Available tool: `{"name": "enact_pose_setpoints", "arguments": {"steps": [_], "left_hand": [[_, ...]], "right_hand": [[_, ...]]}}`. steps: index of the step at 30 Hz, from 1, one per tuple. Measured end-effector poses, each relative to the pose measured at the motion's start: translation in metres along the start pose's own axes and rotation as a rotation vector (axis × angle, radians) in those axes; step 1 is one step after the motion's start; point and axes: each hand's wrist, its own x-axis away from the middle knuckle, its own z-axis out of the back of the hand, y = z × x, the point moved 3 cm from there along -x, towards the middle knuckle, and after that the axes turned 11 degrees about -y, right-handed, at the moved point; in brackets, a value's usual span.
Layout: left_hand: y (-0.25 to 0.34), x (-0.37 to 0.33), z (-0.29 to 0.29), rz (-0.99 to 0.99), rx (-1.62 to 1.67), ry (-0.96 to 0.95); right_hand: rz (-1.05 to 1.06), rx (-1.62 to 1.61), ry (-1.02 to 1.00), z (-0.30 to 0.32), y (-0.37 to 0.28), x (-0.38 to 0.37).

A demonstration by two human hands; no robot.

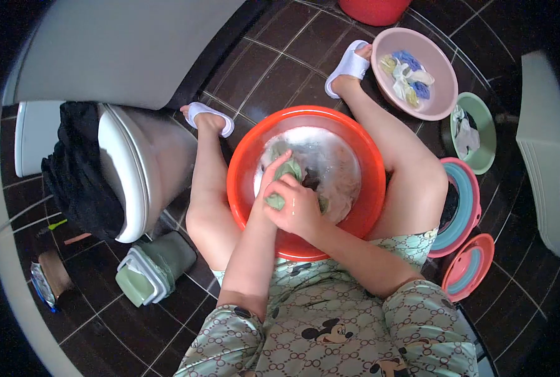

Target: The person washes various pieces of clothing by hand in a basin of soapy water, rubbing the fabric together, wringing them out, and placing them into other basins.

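Between my legs stands a red basin [369, 182] with foamy water inside. My left hand [273, 173] and my right hand [295, 207] come together over its left half, both closed on a pale green cloth [287, 168]. A bunched end of the cloth sticks out beneath my right fingers. Part of the cloth is hidden by the hands. Beside it a small dark piece shows at the water, and a pale beige cloth [342, 201] lies soaked at the basin's right side.
A pink basin [443, 94] of blue, white and yellow cloths stands at far right, near a green basin [487, 147] with laundry. Two pink-and-blue basins [471, 201] sit nearer. At left are a toilet [160, 169] with black fabric over it and a small bin [179, 254].
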Motion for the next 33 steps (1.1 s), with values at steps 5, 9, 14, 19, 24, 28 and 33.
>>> {"name": "enact_pose_setpoints", "arguments": {"steps": [5, 9, 14, 19, 24, 28, 33], "left_hand": [[-0.013, -0.017, 0.0, -0.163, -0.013, 0.367], [-0.007, -0.013, -0.018, -0.252, 0.011, 0.437], [-0.003, -0.001, -0.015, -0.264, -0.12, 0.391], [0.005, -0.002, -0.028, -0.205, 0.078, 0.295], [0.014, -0.006, -0.001, -0.379, 0.074, 0.207], [-0.004, -0.032, 0.02, -0.413, -0.354, 0.405], [-0.043, -0.048, 0.08, -0.009, -0.359, 0.678]], "right_hand": [[-0.04, 0.164, 0.252, 0.014, 0.065, -0.028], [-0.203, 0.218, 0.278, 0.016, 0.06, -0.031], [-0.069, 0.087, 0.335, 0.006, 0.052, -0.02], [-0.1, -0.312, 0.016, 0.018, 0.141, -0.035], [-0.201, -0.682, -0.546, 0.019, 0.107, -0.044], [-0.186, -0.146, -0.538, 0.027, 0.147, -0.077], [-0.517, 0.36, -0.285, 0.015, 0.162, -0.091]]}}
